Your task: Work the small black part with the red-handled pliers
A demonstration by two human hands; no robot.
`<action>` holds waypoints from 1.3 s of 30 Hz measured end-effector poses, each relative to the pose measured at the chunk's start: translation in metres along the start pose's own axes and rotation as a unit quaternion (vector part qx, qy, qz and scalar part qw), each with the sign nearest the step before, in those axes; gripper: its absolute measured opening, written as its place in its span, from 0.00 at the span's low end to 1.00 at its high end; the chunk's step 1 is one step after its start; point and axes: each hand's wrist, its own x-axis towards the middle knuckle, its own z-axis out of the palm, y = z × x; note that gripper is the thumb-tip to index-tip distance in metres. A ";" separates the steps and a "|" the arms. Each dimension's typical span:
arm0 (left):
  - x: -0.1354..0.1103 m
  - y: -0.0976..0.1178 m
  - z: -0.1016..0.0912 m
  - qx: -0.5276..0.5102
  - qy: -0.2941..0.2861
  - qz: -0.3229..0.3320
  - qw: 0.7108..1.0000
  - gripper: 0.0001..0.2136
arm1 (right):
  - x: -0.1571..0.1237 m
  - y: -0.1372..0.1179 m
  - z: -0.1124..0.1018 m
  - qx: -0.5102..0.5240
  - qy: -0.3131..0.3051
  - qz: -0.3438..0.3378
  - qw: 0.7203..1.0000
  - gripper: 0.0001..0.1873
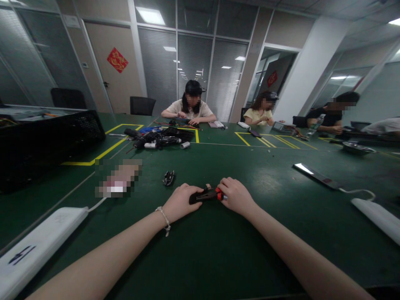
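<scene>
My left hand is closed on a small black part, thumb and fingers pinching it just above the green table. Its exact kind is too small and dark to make out. My right hand is wrapped round the red handles of a pair of pliers. The dark jaws of the pliers point left and reach the black part; whether they grip it cannot be seen. A small light-coloured bit shows just above the jaws. Beyond my left hand lies a small dark piece with shiny metal.
A pile of black parts and cables lies farther back on the green table. At left are a large black case and a white power bank. A phone-like slab lies at right. Several people sit across the table.
</scene>
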 end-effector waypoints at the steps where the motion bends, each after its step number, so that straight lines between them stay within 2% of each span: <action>1: 0.000 0.000 0.000 0.000 0.000 -0.002 1.000 0.18 | 0.000 0.000 0.000 0.003 0.000 -0.001 1.000 0.11; 9: 0.000 0.002 -0.001 -0.005 0.006 -0.016 1.000 0.17 | 0.000 -0.002 -0.004 0.024 0.001 0.008 1.000 0.12; 17: 0.001 0.000 -0.001 -0.014 0.011 -0.012 1.000 0.16 | -0.001 0.003 -0.006 0.051 0.026 0.043 0.997 0.12; 26: 0.001 -0.002 0.002 -0.008 0.022 -0.007 1.000 0.17 | 0.000 -0.001 -0.002 0.042 0.014 0.023 0.999 0.13; 39: 0.000 0.004 -0.003 -0.004 0.004 -0.015 1.000 0.17 | 0.001 0.001 -0.001 0.021 -0.001 -0.001 1.000 0.13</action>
